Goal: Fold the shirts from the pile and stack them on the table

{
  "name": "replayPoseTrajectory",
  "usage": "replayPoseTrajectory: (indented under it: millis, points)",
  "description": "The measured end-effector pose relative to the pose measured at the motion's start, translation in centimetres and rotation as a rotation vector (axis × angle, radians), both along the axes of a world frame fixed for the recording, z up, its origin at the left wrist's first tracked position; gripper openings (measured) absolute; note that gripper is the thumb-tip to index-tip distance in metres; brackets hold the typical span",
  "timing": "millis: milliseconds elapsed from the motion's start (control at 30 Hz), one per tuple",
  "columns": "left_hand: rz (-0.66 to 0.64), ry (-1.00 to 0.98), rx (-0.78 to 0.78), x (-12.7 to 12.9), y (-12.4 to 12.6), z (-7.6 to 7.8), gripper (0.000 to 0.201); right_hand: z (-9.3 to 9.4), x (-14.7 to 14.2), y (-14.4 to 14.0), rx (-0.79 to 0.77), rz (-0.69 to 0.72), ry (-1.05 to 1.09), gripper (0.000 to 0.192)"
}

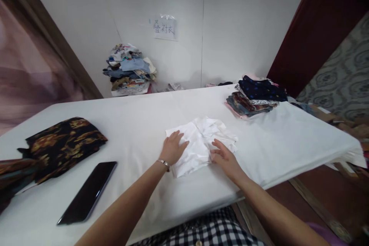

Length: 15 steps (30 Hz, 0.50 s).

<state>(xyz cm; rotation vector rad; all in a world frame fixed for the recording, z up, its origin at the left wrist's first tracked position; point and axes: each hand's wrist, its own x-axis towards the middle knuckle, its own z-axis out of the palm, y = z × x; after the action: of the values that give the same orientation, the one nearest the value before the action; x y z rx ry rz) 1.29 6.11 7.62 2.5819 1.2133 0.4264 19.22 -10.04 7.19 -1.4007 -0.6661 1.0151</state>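
A white shirt [191, 150], partly folded, lies on the white-covered table in front of me. Its right part is bunched, with the collar area and loose folds toward the far right. My left hand [173, 148] rests on its left side with the fingers spread, a bracelet on the wrist. On the near right side, my right hand [225, 158] touches the cloth with its fingers apart and slightly bent. Neither hand grips the fabric.
A black phone [88, 192] and dark floral clothing [67, 144] lie on the left. Folded clothes [256, 96] are stacked at the back right. A tall clothes pile [131, 69] stands behind the white table [138, 123]. A handwritten sign [165, 27] hangs on the wall.
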Motion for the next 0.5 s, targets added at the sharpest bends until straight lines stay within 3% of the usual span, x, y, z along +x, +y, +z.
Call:
replayPoseTrajectory:
  millis: [133,233,400,500]
  points:
    - [-0.017,0.009,-0.069,1.6,3.4,2.0,0.055,0.3,-0.3,-3.7,-0.195,0.003,0.279,0.052]
    - [-0.061,0.001,-0.179,4.0,5.9,2.5,0.061,1.2,-0.6,-4.7,-0.263,0.016,0.498,0.041]
    - [-0.079,-0.038,-0.369,8.1,9.2,1.5,0.074,2.2,-1.2,-2.8,-0.271,0.057,0.644,0.029]
    - [-0.076,-0.120,-0.435,9.9,10.7,0.6,0.071,2.0,-1.8,-0.9,-0.268,0.003,0.716,0.025]
